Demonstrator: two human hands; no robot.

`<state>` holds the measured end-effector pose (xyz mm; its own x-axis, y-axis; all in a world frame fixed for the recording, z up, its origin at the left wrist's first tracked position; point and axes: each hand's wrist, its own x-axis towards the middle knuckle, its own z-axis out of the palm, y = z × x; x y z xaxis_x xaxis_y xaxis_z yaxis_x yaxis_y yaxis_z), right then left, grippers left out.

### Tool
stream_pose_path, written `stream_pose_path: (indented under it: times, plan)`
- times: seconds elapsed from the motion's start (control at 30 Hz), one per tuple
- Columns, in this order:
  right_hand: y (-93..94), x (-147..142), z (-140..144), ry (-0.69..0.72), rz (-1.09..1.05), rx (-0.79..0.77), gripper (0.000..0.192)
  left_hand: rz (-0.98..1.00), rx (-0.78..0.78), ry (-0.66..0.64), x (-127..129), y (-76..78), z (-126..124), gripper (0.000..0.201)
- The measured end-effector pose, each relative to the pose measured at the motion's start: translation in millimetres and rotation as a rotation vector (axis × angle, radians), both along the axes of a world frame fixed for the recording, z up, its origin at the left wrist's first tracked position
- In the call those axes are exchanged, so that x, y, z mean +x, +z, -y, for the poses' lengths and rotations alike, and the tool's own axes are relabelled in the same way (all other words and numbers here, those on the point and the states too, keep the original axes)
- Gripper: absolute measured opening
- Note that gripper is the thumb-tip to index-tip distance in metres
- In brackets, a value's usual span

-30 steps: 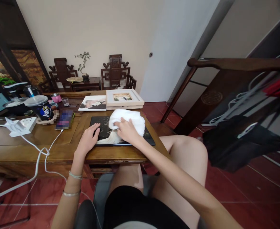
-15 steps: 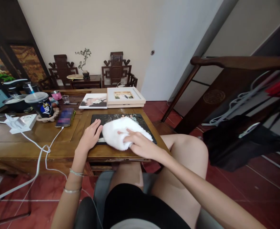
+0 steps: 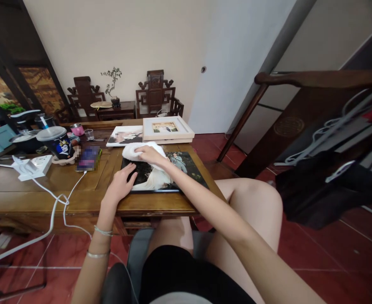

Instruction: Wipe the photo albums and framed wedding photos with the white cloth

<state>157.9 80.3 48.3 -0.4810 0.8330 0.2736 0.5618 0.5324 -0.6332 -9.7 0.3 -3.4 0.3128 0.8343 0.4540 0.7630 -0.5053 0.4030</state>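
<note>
A dark-edged photo panel [image 3: 189,172] lies flat on the wooden table [image 3: 87,194], showing two people, one in a white gown. My right hand [image 3: 149,155] presses a fluffy white cloth [image 3: 130,152] onto the panel's far left part, fingers closed into it. The cloth covers that corner. My left hand [image 3: 122,181] rests on the panel's left edge with its fingers stretched out and nothing held.
Behind the panel lie a white-framed picture [image 3: 186,128] and a smaller photo print [image 3: 119,135]. To the left stand a phone [image 3: 89,159] on a cable, a lidded cup [image 3: 57,145] and a white power strip [image 3: 35,166]. A wooden chair [image 3: 287,126] is at the right.
My right hand has moved the white cloth from the panel's middle and near side to its far left part, uncovering more of the picture. My left hand stays on the left edge.
</note>
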Motion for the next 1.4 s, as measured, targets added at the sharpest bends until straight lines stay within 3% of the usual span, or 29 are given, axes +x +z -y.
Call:
stream_pose_path:
  times: [0.1, 0.2, 0.43, 0.53, 0.63, 0.83, 0.93, 1.07, 1.23, 1.4]
  plan:
    - [-1.8, -19.0, 1.0, 0.107, 0.026, 0.059, 0.04, 0.008, 0.012, -0.006, 0.2, 1.1, 0.5, 0.044]
    - [-7.5, -6.5, 7.7, 0.114, 0.035, 0.084, 0.04, 0.021, 0.014, -0.017, 0.3, 1.3, 1.1, 0.042]
    - [-20.1, 96.6, 11.8, -0.144, 0.106, 0.11, 0.042, 0.02, -0.012, -0.013, -0.6, -1.2, -0.2, 0.045]
    - [-26.6, 128.2, 20.4, -0.208, 0.121, 0.136, 0.039, 0.026, -0.006, -0.006, -0.7, -0.6, -0.9, 0.045]
    - [-32.1, 140.8, 48.8, -0.106, 0.143, 0.163, 0.035, 0.022, -0.007, 0.005, -0.5, 0.3, -1.0, 0.045]
    - [-25.7, 146.8, 141.0, 0.081, 0.12, 0.119, 0.035, 0.029, -0.001, 0.007, -0.6, -1.5, -1.7, 0.042]
    - [-19.0, 151.1, 161.2, 0.151, 0.136, 0.05, 0.037, 0.031, 0.007, 0.002, -1.0, -2.8, -2.3, 0.042]
    - [-16.8, 153.2, 138.4, 0.165, 0.097, 0.039, 0.028, 0.02, 0.009, 0.0, -1.3, -2.0, -2.1, 0.042]
    - [-21.5, 148.1, 67.0, 0.039, 0.1, 0.079, 0.018, 0.021, -0.003, 0.001, -1.3, 0.5, -1.3, 0.041]
    - [-23.4, 139.6, 10.4, -0.117, 0.093, 0.125, 0.026, 0.017, -0.005, 0.0, -1.0, 2.5, -1.0, 0.042]
